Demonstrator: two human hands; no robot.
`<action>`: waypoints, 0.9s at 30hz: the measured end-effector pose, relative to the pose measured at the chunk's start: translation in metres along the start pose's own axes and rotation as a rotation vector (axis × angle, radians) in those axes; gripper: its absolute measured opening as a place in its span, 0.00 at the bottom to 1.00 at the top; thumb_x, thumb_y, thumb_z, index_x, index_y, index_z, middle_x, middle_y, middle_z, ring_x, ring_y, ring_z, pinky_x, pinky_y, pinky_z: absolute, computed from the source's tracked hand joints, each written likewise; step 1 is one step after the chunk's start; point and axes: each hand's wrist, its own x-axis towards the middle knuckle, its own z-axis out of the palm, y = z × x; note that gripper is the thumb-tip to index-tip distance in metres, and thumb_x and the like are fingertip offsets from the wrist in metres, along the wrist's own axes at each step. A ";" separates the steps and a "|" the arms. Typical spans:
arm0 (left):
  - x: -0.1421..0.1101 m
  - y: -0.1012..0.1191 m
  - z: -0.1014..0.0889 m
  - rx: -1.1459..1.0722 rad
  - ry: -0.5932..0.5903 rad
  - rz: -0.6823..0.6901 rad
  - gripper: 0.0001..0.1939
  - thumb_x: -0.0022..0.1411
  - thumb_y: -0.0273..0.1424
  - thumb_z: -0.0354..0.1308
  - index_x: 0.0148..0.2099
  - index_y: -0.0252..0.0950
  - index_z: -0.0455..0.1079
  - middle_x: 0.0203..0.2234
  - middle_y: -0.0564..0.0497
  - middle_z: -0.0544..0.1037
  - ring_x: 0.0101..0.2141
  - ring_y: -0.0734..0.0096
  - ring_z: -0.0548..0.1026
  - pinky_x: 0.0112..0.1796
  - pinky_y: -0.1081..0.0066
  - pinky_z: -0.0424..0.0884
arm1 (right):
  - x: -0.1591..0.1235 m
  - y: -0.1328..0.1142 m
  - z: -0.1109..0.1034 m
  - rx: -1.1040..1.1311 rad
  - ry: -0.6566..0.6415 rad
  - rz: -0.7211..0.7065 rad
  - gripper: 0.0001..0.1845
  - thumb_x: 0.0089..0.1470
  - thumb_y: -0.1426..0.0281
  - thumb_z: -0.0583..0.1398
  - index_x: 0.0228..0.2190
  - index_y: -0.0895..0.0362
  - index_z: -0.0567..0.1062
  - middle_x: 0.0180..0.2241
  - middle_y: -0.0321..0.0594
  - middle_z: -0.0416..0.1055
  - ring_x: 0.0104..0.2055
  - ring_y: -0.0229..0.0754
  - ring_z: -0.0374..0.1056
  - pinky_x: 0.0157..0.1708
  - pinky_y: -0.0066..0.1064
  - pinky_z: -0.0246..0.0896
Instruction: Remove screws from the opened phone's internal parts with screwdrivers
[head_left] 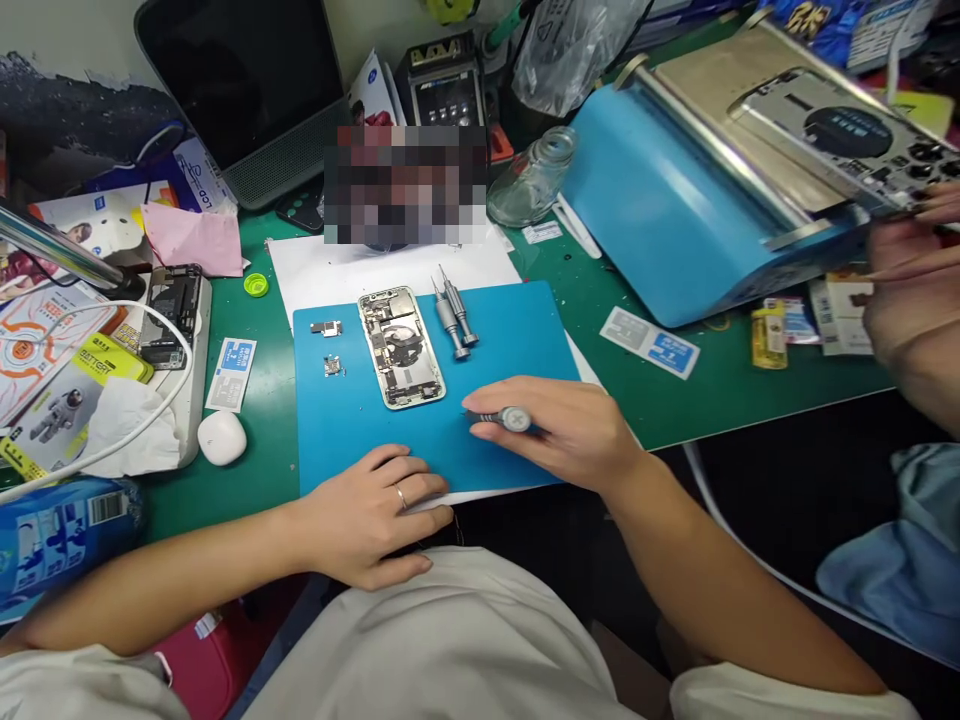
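Note:
An opened phone point(399, 346) lies face down on the blue mat point(517, 330), its insides showing. My right hand point(559, 430) rests on the mat just right of the phone, fingers closed around a grey screwdriver point(504, 418). My left hand point(371, 515) lies flat on the mat's near edge, fingers stretched out, a ring on one finger, holding nothing. Two more screwdrivers point(454, 318) lie beside the phone's top right. Small removed parts point(328, 345) sit on the mat to the phone's left.
A blue roller machine point(675, 200) stands at the back right, where another person's hands point(911, 290) hold a phone frame point(847, 130). A glass bottle point(534, 180), a dark monitor point(240, 80), a white earbud case point(222, 438), another opened phone point(169, 315) and packets crowd the green table point(720, 385).

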 end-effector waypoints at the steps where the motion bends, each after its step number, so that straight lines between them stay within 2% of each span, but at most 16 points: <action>1: 0.000 0.000 0.000 0.006 -0.001 -0.003 0.21 0.73 0.40 0.55 0.59 0.31 0.71 0.57 0.37 0.75 0.56 0.51 0.71 0.61 0.49 0.62 | -0.001 0.000 0.002 0.002 0.008 0.013 0.04 0.66 0.68 0.62 0.42 0.53 0.77 0.35 0.39 0.84 0.37 0.42 0.83 0.36 0.28 0.80; 4: 0.000 0.000 0.001 0.019 0.007 -0.005 0.21 0.74 0.43 0.53 0.58 0.32 0.71 0.56 0.38 0.76 0.56 0.52 0.70 0.62 0.49 0.59 | -0.009 0.005 0.006 0.046 0.073 0.087 0.17 0.65 0.70 0.64 0.54 0.51 0.72 0.37 0.38 0.85 0.37 0.43 0.83 0.36 0.29 0.81; 7: 0.000 0.000 0.001 0.018 0.011 0.008 0.23 0.74 0.45 0.53 0.57 0.32 0.71 0.56 0.38 0.75 0.56 0.52 0.70 0.63 0.49 0.56 | -0.018 0.011 0.010 0.097 0.143 0.082 0.31 0.62 0.74 0.65 0.63 0.48 0.64 0.42 0.38 0.85 0.40 0.44 0.84 0.38 0.32 0.83; 9: 0.000 0.001 0.001 0.020 0.012 0.004 0.23 0.74 0.45 0.53 0.58 0.32 0.71 0.56 0.38 0.75 0.54 0.53 0.70 0.59 0.52 0.60 | -0.020 0.013 0.010 0.142 0.110 0.076 0.30 0.61 0.75 0.66 0.62 0.47 0.67 0.46 0.39 0.84 0.43 0.45 0.83 0.42 0.34 0.84; 11: 0.000 0.003 0.001 0.027 0.021 -0.044 0.23 0.74 0.45 0.53 0.59 0.33 0.69 0.56 0.39 0.75 0.49 0.56 0.72 0.50 0.57 0.64 | -0.018 0.011 0.009 0.209 0.051 0.124 0.23 0.62 0.73 0.65 0.57 0.47 0.71 0.47 0.39 0.83 0.45 0.45 0.83 0.45 0.35 0.83; 14: -0.001 0.005 0.002 0.041 0.089 -0.179 0.19 0.73 0.43 0.53 0.55 0.35 0.71 0.47 0.42 0.76 0.38 0.62 0.70 0.38 0.61 0.62 | -0.009 0.002 0.012 0.342 0.073 0.229 0.18 0.63 0.71 0.64 0.53 0.47 0.72 0.44 0.38 0.84 0.44 0.44 0.83 0.43 0.36 0.84; 17: -0.001 0.005 0.004 0.052 0.161 -0.276 0.14 0.73 0.39 0.52 0.44 0.35 0.72 0.35 0.46 0.73 0.32 0.64 0.65 0.34 0.62 0.59 | 0.002 -0.009 0.024 0.453 0.174 0.284 0.21 0.62 0.72 0.66 0.54 0.48 0.70 0.43 0.39 0.84 0.44 0.45 0.83 0.42 0.36 0.84; 19: 0.000 0.004 0.005 0.062 0.175 -0.300 0.13 0.73 0.36 0.51 0.39 0.36 0.71 0.31 0.48 0.70 0.30 0.65 0.64 0.33 0.63 0.57 | 0.007 -0.014 0.035 0.466 0.191 0.251 0.23 0.62 0.73 0.66 0.55 0.48 0.69 0.43 0.39 0.84 0.45 0.44 0.83 0.43 0.36 0.84; 24: 0.000 0.003 0.006 0.064 0.165 -0.290 0.12 0.72 0.35 0.52 0.36 0.36 0.70 0.30 0.50 0.70 0.30 0.66 0.64 0.32 0.63 0.57 | 0.010 -0.015 0.052 0.423 0.184 0.171 0.31 0.62 0.76 0.65 0.62 0.46 0.65 0.45 0.38 0.83 0.46 0.44 0.82 0.46 0.36 0.83; 27: -0.001 0.003 0.007 0.060 0.171 -0.291 0.12 0.72 0.34 0.52 0.36 0.36 0.70 0.29 0.50 0.69 0.30 0.66 0.64 0.32 0.63 0.57 | 0.009 -0.014 0.052 0.392 0.180 0.115 0.42 0.61 0.78 0.65 0.68 0.43 0.56 0.46 0.38 0.83 0.46 0.45 0.82 0.47 0.38 0.83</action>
